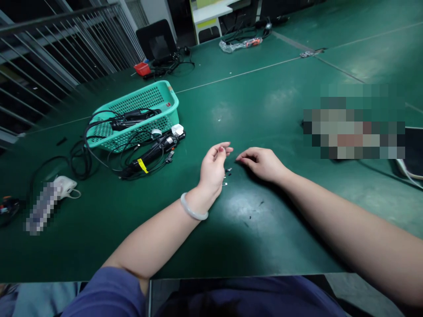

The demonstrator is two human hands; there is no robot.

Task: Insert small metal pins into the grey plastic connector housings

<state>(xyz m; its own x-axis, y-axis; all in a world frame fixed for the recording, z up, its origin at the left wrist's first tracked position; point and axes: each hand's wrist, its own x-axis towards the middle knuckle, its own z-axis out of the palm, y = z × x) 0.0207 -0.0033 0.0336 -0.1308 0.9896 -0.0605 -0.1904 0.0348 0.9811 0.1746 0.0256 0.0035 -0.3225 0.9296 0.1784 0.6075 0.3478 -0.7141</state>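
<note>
My left hand (213, 167) rests side-on over the green table (211, 246), thumb bent against the curled fingers; whatever may be between them is too small or hidden to name. A pale bangle (194, 208) circles that wrist. Beside its palm lie small black and metallic pieces (229, 170) and a small white piece (225, 183). Just to the right, my right hand (261, 164) is lowered to the table with thumb and forefinger drawn together at the tips. I cannot make out anything in that pinch. The two hands are apart.
A turquoise basket (172, 112) holding black corded tools stands left of my hands. In front of it lies another black corded tool (155, 152) with a yellow label. Farther back are a red box (142, 68) and a plastic-wrapped item (240, 45). Blurred-out objects lie left and right.
</note>
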